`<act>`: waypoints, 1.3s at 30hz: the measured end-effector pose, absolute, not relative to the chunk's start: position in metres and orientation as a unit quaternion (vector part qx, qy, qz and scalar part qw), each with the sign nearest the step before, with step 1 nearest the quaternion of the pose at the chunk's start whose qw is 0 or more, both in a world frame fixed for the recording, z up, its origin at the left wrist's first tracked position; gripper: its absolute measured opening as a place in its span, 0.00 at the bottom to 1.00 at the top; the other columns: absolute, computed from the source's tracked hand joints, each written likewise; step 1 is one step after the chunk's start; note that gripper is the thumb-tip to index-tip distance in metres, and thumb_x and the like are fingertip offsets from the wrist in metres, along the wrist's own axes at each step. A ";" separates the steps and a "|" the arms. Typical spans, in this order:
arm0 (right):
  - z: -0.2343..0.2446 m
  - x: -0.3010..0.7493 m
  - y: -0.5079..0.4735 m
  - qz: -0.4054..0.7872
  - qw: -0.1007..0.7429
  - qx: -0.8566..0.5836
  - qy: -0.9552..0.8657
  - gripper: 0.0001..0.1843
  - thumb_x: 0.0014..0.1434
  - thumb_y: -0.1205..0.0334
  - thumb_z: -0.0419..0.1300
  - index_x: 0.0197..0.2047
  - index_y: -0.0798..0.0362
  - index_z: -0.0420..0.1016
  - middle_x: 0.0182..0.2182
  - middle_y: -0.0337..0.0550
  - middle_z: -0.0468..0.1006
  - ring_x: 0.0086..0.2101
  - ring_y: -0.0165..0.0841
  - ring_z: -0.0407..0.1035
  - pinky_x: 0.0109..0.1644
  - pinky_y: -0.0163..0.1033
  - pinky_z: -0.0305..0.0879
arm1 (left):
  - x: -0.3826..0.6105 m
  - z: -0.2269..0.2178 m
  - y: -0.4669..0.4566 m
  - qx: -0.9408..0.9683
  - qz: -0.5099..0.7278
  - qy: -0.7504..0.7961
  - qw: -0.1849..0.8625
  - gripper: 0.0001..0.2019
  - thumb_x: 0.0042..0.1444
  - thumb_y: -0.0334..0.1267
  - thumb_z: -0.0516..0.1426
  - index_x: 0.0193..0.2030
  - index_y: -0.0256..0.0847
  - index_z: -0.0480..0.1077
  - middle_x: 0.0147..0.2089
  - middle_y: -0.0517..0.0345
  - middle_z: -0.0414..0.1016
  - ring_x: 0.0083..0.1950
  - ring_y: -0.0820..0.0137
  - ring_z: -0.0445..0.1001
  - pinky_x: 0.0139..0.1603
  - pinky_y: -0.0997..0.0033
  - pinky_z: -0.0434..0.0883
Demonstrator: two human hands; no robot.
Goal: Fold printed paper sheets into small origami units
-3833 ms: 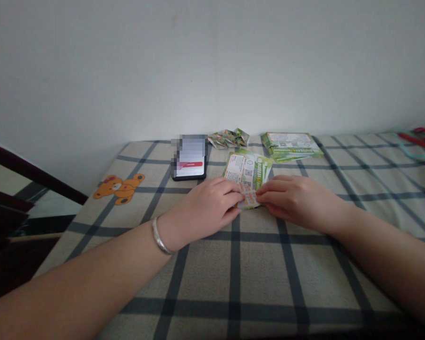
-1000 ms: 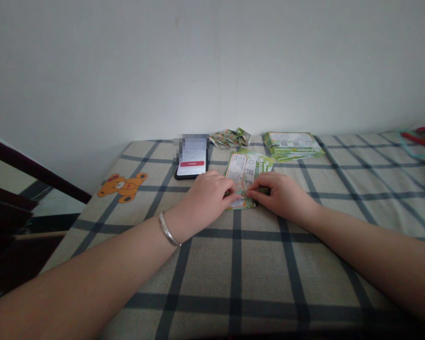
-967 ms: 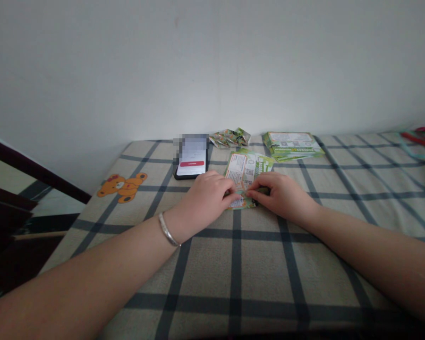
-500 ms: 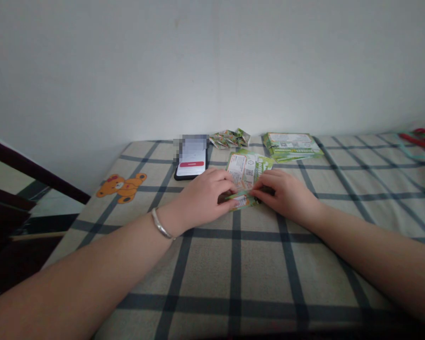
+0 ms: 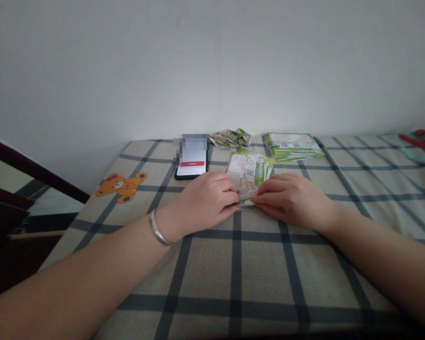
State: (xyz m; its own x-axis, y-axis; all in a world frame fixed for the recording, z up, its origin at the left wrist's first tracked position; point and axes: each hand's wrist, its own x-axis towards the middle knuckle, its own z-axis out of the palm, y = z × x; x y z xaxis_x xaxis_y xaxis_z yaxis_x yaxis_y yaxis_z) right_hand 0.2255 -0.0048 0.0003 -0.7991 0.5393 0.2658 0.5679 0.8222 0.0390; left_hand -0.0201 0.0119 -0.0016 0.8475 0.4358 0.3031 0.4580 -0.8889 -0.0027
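Note:
A green and white printed paper sheet [image 5: 250, 172] lies on the checked cloth [image 5: 233, 264] in front of me. My left hand [image 5: 205, 200], with a silver bangle on its wrist, has its fingers curled and pinches the sheet's near edge. My right hand [image 5: 292, 200] meets it fingertip to fingertip and pinches the same near edge, which looks folded over. The fingers cover most of the folded strip.
A phone [image 5: 191, 161] with a lit screen lies behind my left hand. Several small folded paper pieces [image 5: 230, 138] sit by the wall, beside a stack of the same sheets [image 5: 292, 145]. Red and green strings [image 5: 423, 139] lie far right. The bed's edge drops off at left.
My right hand has drawn back toward me along the sheet's near edge. Both hands now pinch it closer together, and the folded strip looks flatter than half a second ago.

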 end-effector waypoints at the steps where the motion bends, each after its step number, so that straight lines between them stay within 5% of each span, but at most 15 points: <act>1: 0.000 0.225 -0.006 -0.063 0.120 -0.294 -0.946 0.13 0.66 0.60 0.53 0.39 0.51 0.79 0.35 0.46 0.77 0.34 0.34 0.68 0.38 0.40 0.58 | -0.020 -0.001 0.012 -0.961 -0.147 -0.232 0.037 0.10 0.62 0.39 0.56 0.41 0.39 0.76 0.43 0.51 0.77 0.50 0.63 0.73 0.54 0.58 0.70; 9: 0.001 0.215 -0.011 -0.049 0.124 -0.389 -0.912 0.14 0.64 0.61 0.52 0.34 0.54 0.78 0.29 0.45 0.75 0.31 0.34 0.66 0.34 0.39 0.56 | -0.017 -0.005 0.014 -0.950 -0.180 -0.256 0.006 0.11 0.62 0.38 0.55 0.34 0.37 0.75 0.39 0.52 0.77 0.46 0.65 0.73 0.52 0.60 0.71; 17: -0.003 0.207 -0.006 -0.051 0.148 -0.413 -0.897 0.13 0.64 0.62 0.53 0.32 0.55 0.76 0.28 0.44 0.74 0.31 0.34 0.66 0.35 0.38 0.56 | -0.014 -0.007 0.015 -0.932 -0.238 -0.272 0.010 0.12 0.62 0.38 0.56 0.28 0.37 0.73 0.36 0.52 0.77 0.59 0.58 0.66 0.61 0.53 0.66; 30: -0.010 0.205 0.006 0.041 0.196 -0.432 -0.879 0.09 0.62 0.61 0.57 0.31 0.54 0.74 0.28 0.42 0.74 0.31 0.32 0.66 0.35 0.36 0.56 | -0.010 -0.014 0.020 -0.920 -0.257 -0.296 -0.022 0.02 0.58 0.33 0.59 0.36 0.38 0.71 0.39 0.54 0.75 0.56 0.61 0.68 0.58 0.58 0.69; 39: -0.011 0.202 0.008 0.077 0.205 -0.468 -0.856 0.06 0.60 0.62 0.59 0.32 0.53 0.74 0.28 0.40 0.75 0.30 0.31 0.66 0.34 0.35 0.56 | -0.012 -0.015 0.022 -0.929 -0.246 -0.277 -0.002 0.06 0.59 0.31 0.59 0.43 0.39 0.73 0.43 0.56 0.76 0.56 0.62 0.67 0.59 0.59 0.68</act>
State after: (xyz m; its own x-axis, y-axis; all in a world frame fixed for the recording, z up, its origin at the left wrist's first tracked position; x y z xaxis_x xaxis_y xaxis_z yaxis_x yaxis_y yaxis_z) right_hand 0.2018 0.0083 -0.0114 -0.4774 0.8334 0.2784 0.7705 0.5493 -0.3234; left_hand -0.0121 0.0217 -0.0153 0.7261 0.5153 0.4553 0.5136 -0.8467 0.1391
